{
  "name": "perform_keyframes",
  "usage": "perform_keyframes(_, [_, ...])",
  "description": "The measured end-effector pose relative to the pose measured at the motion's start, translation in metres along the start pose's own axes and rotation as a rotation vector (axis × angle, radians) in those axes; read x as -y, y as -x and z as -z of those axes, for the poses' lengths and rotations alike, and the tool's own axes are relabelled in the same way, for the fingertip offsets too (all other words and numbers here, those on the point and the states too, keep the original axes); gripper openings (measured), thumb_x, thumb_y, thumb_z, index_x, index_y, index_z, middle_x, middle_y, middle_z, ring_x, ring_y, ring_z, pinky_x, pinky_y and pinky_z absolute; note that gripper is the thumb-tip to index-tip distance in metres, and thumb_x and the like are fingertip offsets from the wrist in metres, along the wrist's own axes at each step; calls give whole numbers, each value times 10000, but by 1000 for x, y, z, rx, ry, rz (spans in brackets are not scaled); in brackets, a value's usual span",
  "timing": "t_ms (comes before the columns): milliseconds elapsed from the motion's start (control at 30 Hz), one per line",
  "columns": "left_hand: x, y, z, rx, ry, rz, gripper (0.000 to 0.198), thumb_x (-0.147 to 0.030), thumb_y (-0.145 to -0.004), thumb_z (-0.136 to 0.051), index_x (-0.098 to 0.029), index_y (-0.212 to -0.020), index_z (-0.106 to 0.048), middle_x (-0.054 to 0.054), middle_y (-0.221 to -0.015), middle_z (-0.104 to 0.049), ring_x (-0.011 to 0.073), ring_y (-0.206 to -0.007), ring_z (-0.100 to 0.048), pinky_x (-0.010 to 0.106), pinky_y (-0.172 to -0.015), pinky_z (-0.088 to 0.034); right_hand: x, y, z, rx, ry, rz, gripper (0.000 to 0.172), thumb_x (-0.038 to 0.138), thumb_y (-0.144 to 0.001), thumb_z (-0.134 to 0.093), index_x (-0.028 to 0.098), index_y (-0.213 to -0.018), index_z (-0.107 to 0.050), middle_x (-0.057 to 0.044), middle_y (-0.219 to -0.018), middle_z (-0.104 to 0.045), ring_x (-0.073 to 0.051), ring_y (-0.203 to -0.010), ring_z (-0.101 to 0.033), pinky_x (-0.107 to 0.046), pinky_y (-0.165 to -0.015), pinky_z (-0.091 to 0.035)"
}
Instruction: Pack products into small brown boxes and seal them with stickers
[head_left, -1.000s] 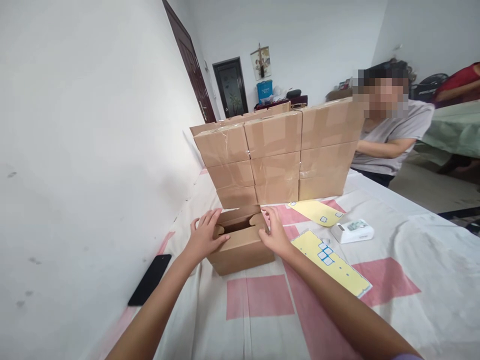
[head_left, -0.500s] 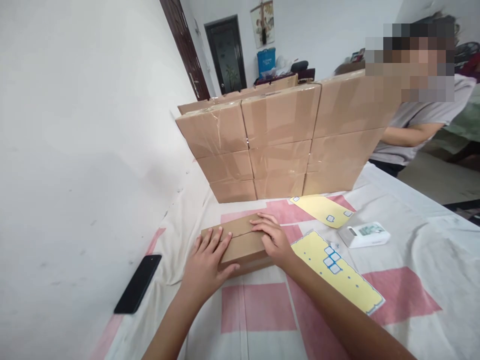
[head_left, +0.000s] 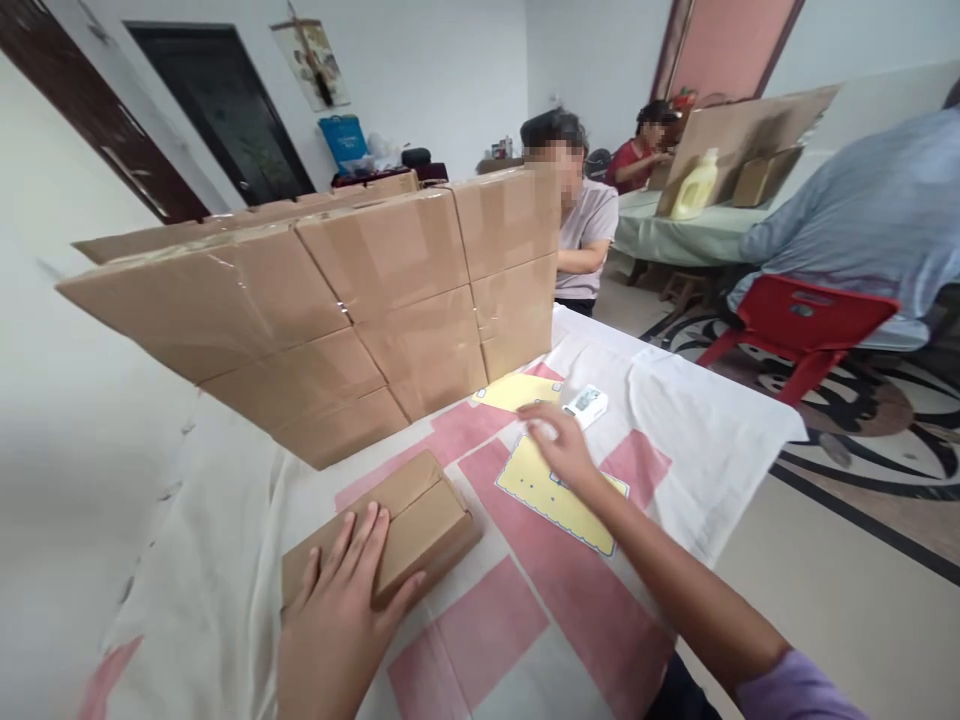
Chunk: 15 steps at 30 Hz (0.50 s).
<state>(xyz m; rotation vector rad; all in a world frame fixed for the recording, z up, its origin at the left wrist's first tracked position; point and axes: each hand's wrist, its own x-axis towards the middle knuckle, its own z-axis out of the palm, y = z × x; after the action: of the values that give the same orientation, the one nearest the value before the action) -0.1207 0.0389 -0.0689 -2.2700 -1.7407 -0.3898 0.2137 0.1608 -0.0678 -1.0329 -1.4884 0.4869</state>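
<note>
A small closed cardboard box (head_left: 424,500) lies on the cloth-covered table, a seam running along its top. My left hand (head_left: 341,600) lies on the box's left part with fingers stretched out and thumb along the near side. Away from the box, my right hand (head_left: 564,448) hovers over a yellow patterned sheet (head_left: 532,488), fingers bent and apart, nothing visible in them. Just beyond those fingers are a second yellow sheet (head_left: 510,390) and a small white carton (head_left: 587,404). My right hand and forearm cover part of the nearer sheet.
A wall of taped cardboard boxes (head_left: 405,250) stands along the table's far side. Behind it sits a person (head_left: 589,235). A red chair (head_left: 810,310) with another person is at the right, near a table holding a yellow bottle (head_left: 696,188). A white wall borders the left.
My right hand has left the box and moved right, toward the yellow sheets and white carton. My left hand stays on the box. The view has swung right.
</note>
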Motion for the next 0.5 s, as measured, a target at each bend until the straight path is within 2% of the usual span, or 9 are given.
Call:
perform_keyframes(100, [1, -7, -2, 29, -10, 7, 821, -644, -910, -462, -257, -1604, -255, 92, -1558, -478, 393, -1432, -447, 637, -1109, -397, -53, -23, 63, -410, 83, -288, 179, 278, -840, -534, 216, -894, -693, -76, -1039, -723, -258, -1059, -628, -443, -966, -467])
perform_keyframes(133, [0, -9, -2, 24, -10, 14, 818, -642, -909, -461, -256, -1603, -262, 95, -1563, -471, 393, -1430, -450, 631, -1117, -390, -70, -29, 78, -444, 81, -327, 199, 306, -841, -511, 205, -885, -677, -84, -1022, -715, -260, -1042, -620, -436, -936, -469])
perform_keyframes(233, [0, -11, 1, -62, 6, 12, 813, -615, -893, -513, -301, -1600, -262, 89, -1556, -485, 384, -1391, -502, 599, -1131, -387, -112, -40, 97, -368, 42, -374, 258, 366, -833, -476, 185, -794, -656, -73, -883, -701, -236, -883, -630, -377, -812, -478])
perform_keyframes(333, [-9, -7, 10, -267, 1, 3, 778, -490, -871, -625, -342, -1571, -320, 95, -1486, -567, 383, -1364, -529, 595, -1136, -375, -135, -37, 92, -253, 24, -377, 288, 391, -829, -493, 182, -766, -680, -41, -790, -674, -209, -767, -595, -332, -723, -437])
perform_keyframes(367, [-18, -6, 13, -373, -13, 1, 737, -420, -856, -666, -333, -1534, -393, 102, -1411, -631, 384, -1330, -559, 593, -1124, -382, -139, -35, 90, -231, 24, -376, 294, 396, -834, -494, 184, -783, -692, -32, -780, -664, -204, -753, -582, -325, -709, -422])
perform_keyframes(433, [-47, -9, 18, -614, -5, -74, 582, -261, -798, -740, -290, -1359, -588, 88, -1134, -763, 346, -1123, -685, 522, -1023, -470, -143, -31, 86, -208, 25, -376, 316, 406, -855, -475, 191, -823, -704, -20, -769, -646, -200, -737, -563, -318, -690, -403])
perform_keyframes(500, [-92, -25, 16, -762, 124, -241, 376, -131, -746, -765, -254, -1094, -689, 17, -815, -760, 233, -789, -713, 376, -819, -534, -144, -30, 86, -203, 29, -380, 331, 407, -876, -450, 198, -837, -704, -18, -771, -641, -200, -735, -557, -316, -686, -397])
